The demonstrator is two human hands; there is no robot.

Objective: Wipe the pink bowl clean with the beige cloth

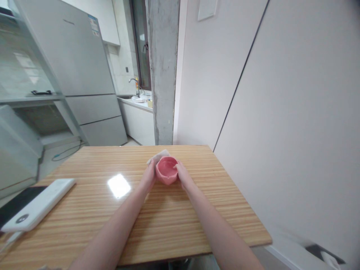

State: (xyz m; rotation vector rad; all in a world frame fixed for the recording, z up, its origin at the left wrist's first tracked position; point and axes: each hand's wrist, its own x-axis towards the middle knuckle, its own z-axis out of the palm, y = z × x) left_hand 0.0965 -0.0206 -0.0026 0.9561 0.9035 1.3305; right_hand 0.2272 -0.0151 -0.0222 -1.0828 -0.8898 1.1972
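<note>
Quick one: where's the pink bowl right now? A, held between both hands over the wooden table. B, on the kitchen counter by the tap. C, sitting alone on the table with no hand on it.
A: the pink bowl sits between the left hand and the right hand, over the wooden table.

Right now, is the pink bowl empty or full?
Empty: the pink bowl sits upright, its bare pink inside showing, held between both hands.

No text can be made out. The tall grey refrigerator (75,63) carries a faint brand mark near its top and a blue-edged sticker (94,25) at the upper corner — both too blurred to read.
</note>
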